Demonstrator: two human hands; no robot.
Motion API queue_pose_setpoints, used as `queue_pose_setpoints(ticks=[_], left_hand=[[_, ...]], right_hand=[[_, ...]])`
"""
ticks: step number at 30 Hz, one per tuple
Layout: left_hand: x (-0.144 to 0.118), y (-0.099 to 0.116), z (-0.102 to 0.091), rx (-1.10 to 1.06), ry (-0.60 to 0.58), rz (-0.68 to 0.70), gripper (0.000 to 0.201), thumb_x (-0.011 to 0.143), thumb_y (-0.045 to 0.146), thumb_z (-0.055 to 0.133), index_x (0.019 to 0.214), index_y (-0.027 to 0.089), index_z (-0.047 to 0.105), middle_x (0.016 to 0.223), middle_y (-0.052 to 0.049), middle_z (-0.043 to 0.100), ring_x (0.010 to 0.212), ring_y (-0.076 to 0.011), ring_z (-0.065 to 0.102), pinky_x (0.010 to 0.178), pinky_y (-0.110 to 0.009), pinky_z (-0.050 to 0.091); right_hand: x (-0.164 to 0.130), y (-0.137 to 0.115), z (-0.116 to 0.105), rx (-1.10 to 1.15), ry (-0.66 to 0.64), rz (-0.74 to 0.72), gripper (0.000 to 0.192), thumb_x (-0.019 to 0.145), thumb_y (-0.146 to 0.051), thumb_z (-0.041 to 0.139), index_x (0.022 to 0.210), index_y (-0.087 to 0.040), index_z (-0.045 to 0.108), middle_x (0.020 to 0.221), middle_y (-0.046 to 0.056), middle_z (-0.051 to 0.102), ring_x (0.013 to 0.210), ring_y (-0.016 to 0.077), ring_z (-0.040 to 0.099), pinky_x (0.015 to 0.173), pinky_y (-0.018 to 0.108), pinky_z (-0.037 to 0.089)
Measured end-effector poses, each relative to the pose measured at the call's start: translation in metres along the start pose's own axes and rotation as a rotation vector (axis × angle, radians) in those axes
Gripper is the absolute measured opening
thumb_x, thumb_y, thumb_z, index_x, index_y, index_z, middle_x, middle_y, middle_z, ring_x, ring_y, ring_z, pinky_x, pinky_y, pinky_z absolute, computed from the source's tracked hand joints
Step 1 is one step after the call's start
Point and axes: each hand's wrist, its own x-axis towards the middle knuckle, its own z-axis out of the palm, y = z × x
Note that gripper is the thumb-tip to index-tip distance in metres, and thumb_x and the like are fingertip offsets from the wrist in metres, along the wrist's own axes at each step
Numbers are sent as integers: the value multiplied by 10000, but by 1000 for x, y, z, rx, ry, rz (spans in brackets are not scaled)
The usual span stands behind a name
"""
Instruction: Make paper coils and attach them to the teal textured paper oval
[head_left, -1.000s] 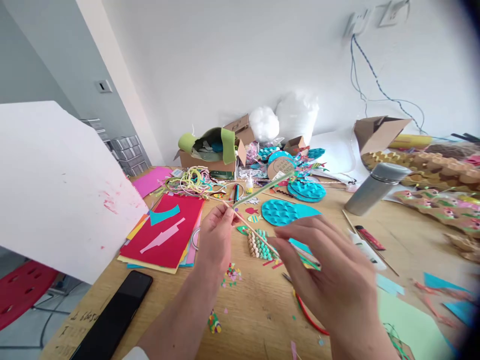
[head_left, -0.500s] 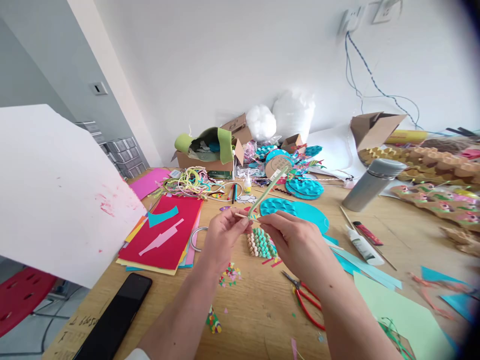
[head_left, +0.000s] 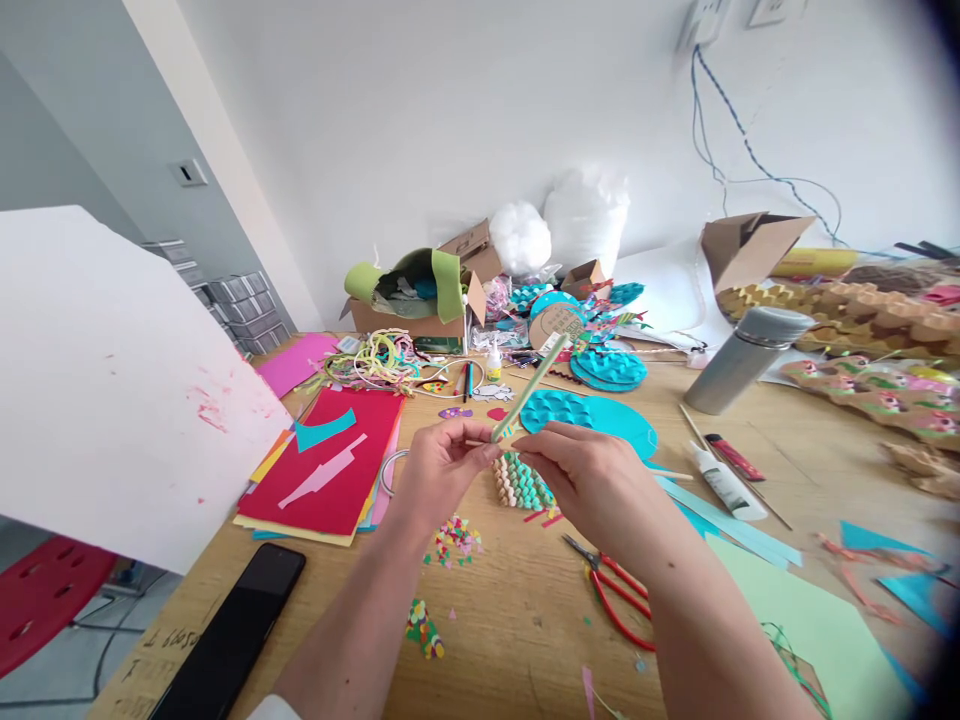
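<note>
My left hand (head_left: pixel 456 462) pinches a pale green strip (head_left: pixel 534 385), which slants up and to the right from the fingertips. Close beside it, my right hand (head_left: pixel 585 462) has thumb and fingers pinched together at the strip's lower end. A thin pale stick (head_left: pixel 679 476) shows beyond the right hand and seems to run between both hands; the fingers hide most of it. Below the fingertips lies a bumpy peach and turquoise piece (head_left: pixel 525 482). Red-handled scissors (head_left: pixel 616 595) rest on the table under my right forearm.
Coloured paper sheets (head_left: pixel 330 470) and a phone (head_left: pixel 232 630) lie at left. Paper confetti (head_left: pixel 454 542) is scattered near the left forearm. A blue disc (head_left: pixel 619 425), a glue bottle (head_left: pixel 727 485) and a grey flask (head_left: pixel 746 360) are to the right. Craft boxes (head_left: pixel 405 317) line the wall.
The green strip's lower end has shifted slightly, and its top has dipped a little left. My hands remain close together, still pinching. The view has moved slightly.
</note>
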Motion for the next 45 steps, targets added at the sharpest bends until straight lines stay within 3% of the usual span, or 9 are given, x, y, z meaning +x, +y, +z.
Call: queue_pose_setpoints(ticks=[3,6,8,12,18,29,39,45], left_hand=[[-2,0,1,84,24,27,168,720,282,758,811,142,735,791,-73,724,741,-175,650,700,-284,505],[-5,-2,3,199,38,98,102,763,251,715,810,163,735,794,-68,728,747,-186,657,693,-286,506],[-7,-3,5,284,25,142,100,798,252,685,833,175,739,819,-67,732,768,-190,664,700,-285,506],[-9,-2,7,397,4,196,136,849,266,638,878,183,742,867,-75,742,819,-198,678,733,-289,508],[-11,-3,9,362,34,184,168,857,303,625,870,172,729,819,-73,744,752,-189,690,694,-281,519],[-9,-4,7,247,62,110,216,875,359,606,851,150,652,691,-35,711,626,-128,641,605,-218,487],[-13,4,8,340,109,196,292,909,429,531,792,166,580,552,21,588,516,-102,549,514,-199,387],[-12,6,5,254,139,176,328,879,447,563,706,169,551,509,36,518,483,-94,491,498,-209,366]], right_hand=[[1,0,0,91,52,61,166,911,-234,560,942,-193,718,881,72,715,767,192,662,643,275,460],[2,1,0,246,152,117,199,859,-333,651,999,-206,712,985,73,724,880,222,669,738,313,494],[3,2,1,371,157,151,190,843,-364,666,947,-216,724,960,52,736,875,219,673,767,324,497],[4,6,0,468,109,241,251,849,-398,633,706,-203,697,810,39,746,751,209,666,678,317,484],[4,8,-3,419,167,221,206,855,-351,621,757,-192,708,794,37,734,751,202,643,669,312,457],[6,3,7,329,348,-78,87,868,-201,619,800,-192,673,781,39,678,771,202,600,757,365,444],[9,-3,9,144,438,-317,108,837,-90,619,830,-196,638,795,27,666,786,182,617,964,486,418],[6,-4,12,51,445,-474,171,833,-39,595,944,-167,622,885,59,689,839,175,645,971,425,457]])
